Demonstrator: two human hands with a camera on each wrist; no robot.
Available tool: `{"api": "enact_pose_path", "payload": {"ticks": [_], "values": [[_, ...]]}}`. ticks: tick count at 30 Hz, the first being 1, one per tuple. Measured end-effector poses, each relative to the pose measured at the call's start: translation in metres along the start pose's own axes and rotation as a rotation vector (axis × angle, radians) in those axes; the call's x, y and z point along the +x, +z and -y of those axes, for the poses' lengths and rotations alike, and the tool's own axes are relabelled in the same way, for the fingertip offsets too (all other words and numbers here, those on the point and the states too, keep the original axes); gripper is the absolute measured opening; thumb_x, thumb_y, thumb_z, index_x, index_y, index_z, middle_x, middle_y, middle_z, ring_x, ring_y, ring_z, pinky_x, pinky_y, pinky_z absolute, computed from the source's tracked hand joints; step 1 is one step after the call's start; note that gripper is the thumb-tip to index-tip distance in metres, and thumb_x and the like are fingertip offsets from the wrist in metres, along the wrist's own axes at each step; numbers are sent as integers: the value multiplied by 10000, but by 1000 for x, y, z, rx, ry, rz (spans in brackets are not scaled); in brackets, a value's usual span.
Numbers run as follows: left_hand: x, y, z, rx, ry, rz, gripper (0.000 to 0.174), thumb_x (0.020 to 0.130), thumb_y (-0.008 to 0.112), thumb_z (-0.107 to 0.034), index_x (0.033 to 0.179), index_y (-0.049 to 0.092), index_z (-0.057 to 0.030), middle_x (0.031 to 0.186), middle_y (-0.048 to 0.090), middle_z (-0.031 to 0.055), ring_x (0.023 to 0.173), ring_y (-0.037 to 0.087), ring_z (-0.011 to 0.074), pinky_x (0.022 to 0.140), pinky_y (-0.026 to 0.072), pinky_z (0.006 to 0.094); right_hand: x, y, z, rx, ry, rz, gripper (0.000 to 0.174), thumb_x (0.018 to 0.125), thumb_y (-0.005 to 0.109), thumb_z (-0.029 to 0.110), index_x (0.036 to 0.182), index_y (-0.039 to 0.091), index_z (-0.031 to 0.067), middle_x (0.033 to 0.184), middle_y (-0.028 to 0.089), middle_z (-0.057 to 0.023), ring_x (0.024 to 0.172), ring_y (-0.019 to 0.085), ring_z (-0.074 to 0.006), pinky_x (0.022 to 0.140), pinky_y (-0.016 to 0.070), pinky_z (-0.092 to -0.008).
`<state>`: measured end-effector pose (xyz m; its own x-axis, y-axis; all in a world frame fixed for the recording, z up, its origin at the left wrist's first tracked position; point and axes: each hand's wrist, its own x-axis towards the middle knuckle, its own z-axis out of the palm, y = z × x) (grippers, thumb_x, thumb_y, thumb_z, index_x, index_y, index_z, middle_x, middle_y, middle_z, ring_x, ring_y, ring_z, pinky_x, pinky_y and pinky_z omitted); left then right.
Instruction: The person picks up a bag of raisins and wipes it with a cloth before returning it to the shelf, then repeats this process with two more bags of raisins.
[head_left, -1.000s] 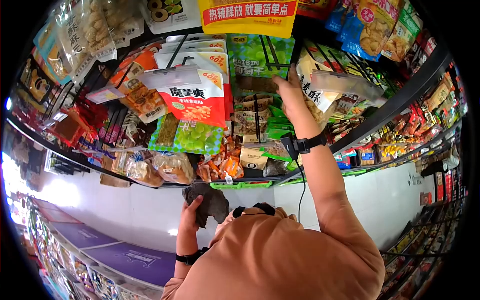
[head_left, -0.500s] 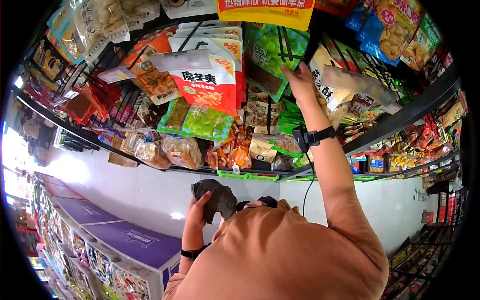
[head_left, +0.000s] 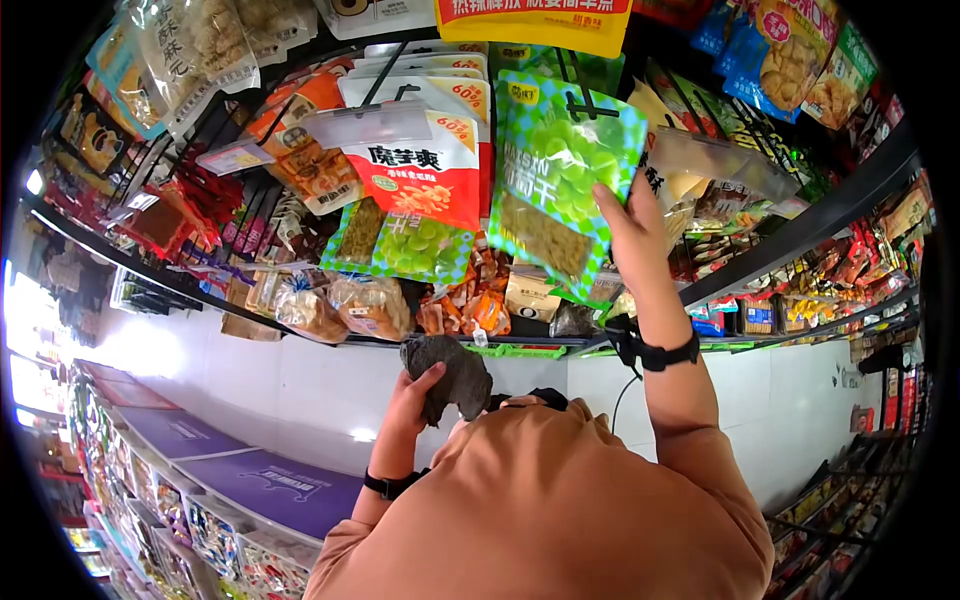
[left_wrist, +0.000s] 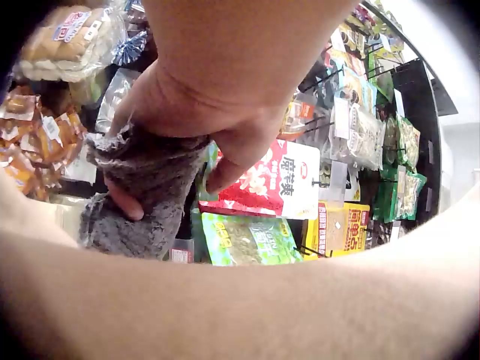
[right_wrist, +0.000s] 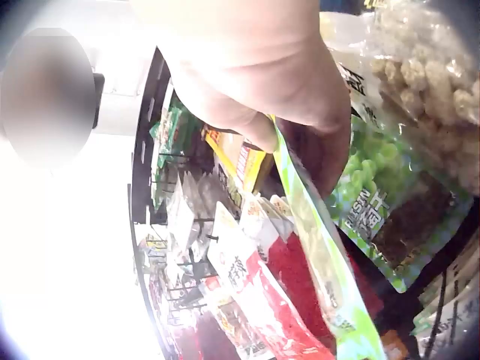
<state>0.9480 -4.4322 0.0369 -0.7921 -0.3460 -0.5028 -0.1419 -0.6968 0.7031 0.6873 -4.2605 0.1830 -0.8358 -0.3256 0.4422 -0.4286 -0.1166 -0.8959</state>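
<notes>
My right hand (head_left: 637, 238) pinches the right side of a green raisin bag (head_left: 565, 175), thumb across its front. The bag hangs tilted, and the end of a black hook overlaps its top in the head view. Seen edge-on in the right wrist view, the held bag (right_wrist: 311, 225) runs down from thumb and fingers. Behind it hangs another raisin bag (right_wrist: 375, 202). Low by the chest, my left hand (head_left: 408, 402) grips a dark grey, crumpled cloth (head_left: 455, 380), its thumb over the top. Fingers poke around the cloth (left_wrist: 150, 180) in the left wrist view.
Left of the held bag hang red-and-white snack pouches (head_left: 425, 185), with a green raisin bag (head_left: 400, 245) below. A yellow pouch (head_left: 535, 25) hangs above. Clear price holders (head_left: 725, 165) jut from the hooks. Bread packs (head_left: 368, 305) sit on the lower shelf.
The right hand was at the hook's end; it has come down and nearer, now holding a raisin bag drawn forward of the others. The left hand keeps the cloth, shifted slightly right in view.
</notes>
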Motion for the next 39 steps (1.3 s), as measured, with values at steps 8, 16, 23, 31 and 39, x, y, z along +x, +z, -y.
{"api": "enact_pose_path", "payload": {"ticks": [8, 16, 23, 31, 39], "values": [[25, 20, -29, -96, 65, 196, 411, 898, 568, -140, 1263, 456, 13, 1185, 573, 144, 1076, 575, 247, 901, 478, 371, -69, -12, 51, 38, 78, -91, 226, 948, 525, 165, 1104, 477, 8, 1008, 568, -34, 883, 471, -80, 798, 394, -244], [54, 60, -43, 167, 193, 695, 454, 842, 674, -153, 1219, 455, -29, 1024, 555, 33, 912, 538, 134, 782, 452, 281, -125, 9, 69, 6, 143, -269, 258, 951, 521, 159, 1147, 455, 4, 1067, 547, -37, 957, 470, -92, 864, 380, -254], [60, 83, -1, 286, 113, 766, 431, 790, 715, -59, 1172, 517, -28, 1012, 588, 0, 882, 541, 93, 756, 459, 267, -167, -16, 71, -288, 158, -386, 587, 896, 577, 118, 1369, 248, 4, 1298, 403, -104, 1151, 422, -192, 984, 342, -337], [35, 94, 10, 46, 308, 476, 465, 803, 674, -8, 1236, 507, -39, 1127, 587, 15, 1026, 543, 145, 906, 430, 308, -187, -37, 168, -35, -489, -202, 150, 829, 640, 192, 968, 605, 146, 908, 430, -22, 767, 435, -163, 661, 392, -297], [-11, 101, 54, 232, 449, 248, 448, 846, 622, -19, 1270, 479, -33, 1180, 560, 28, 1072, 514, 139, 922, 413, 304, -196, -117, 210, 542, -292, 76, 334, 781, 701, 294, 1055, 573, 153, 905, 485, -3, 819, 449, -158, 629, 389, -341]]}}
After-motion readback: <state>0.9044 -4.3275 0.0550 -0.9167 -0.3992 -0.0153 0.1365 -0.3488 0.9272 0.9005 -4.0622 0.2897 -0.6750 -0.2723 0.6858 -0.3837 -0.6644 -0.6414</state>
